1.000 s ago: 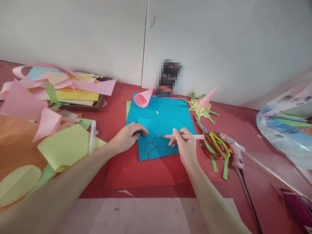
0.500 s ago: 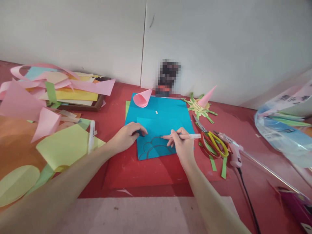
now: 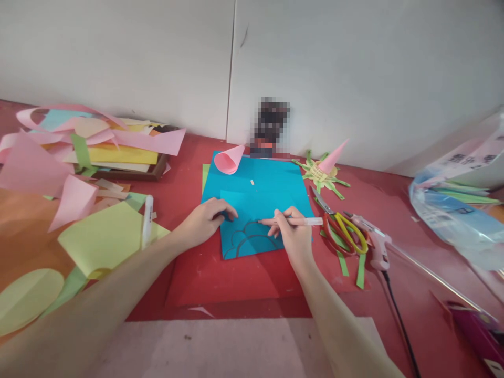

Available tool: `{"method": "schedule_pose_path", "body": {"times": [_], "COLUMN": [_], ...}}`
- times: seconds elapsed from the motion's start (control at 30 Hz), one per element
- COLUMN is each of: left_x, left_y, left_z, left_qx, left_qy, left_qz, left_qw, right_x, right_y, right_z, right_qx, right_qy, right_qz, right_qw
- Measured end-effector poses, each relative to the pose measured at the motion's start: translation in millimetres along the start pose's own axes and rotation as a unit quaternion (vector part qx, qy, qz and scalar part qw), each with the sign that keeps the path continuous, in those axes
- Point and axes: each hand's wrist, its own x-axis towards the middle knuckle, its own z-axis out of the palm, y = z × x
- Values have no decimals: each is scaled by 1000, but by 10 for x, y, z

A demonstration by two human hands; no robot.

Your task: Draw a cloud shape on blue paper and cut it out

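Note:
My right hand (image 3: 296, 233) is closed round a slim, pale pink marker pen (image 3: 307, 221). The pen's dark tip meets a smaller blue paper sheet (image 3: 236, 207), at the end of a drawn curve. Several dark, scalloped arcs run across the lower part of this sheet. At its left edge rests my left hand (image 3: 202, 220), fingers loosely bent and thumb apart, gripping nothing I can see. A larger blue sheet (image 3: 271, 169) lies beneath, bearing a pink paper cone (image 3: 229, 160) at its back left corner.
On the right are scissors (image 3: 340, 231), a pink glue gun (image 3: 376, 244) with a cord, and a green-and-yellow paper piece with a pink cone (image 3: 331, 160). Paper scraps fill a brown tray (image 3: 155, 172) at left, near a white marker (image 3: 147, 220). A pixelated object (image 3: 271, 126) leans on the wall.
The view has shifted very slightly. Both hands keep nearly the same place, and the pen tip stays at the end of the same curve.

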Motion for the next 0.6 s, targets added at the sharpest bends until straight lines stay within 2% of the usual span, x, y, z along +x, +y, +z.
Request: {"method": "schedule_pose_path", "body": {"times": [0.17,0.33,0.6], "left_x": [2,5,8], "left_y": [1,8,21], "left_z": [0,-1,-5], "left_qx": [-2,-2,0], "left_qy": [1,0,2], "left_qz": [0,0,-1], "left_qw": [1000,1000,1000], "right_x": [8,4,2], "right_y": [13,6,-3], "right_z": [6,15,19], "right_qx": [28,14,14], "right_qy": [-17,-33,-33], "right_qz": [3,0,-3], "right_qw": [999,999,999]}}
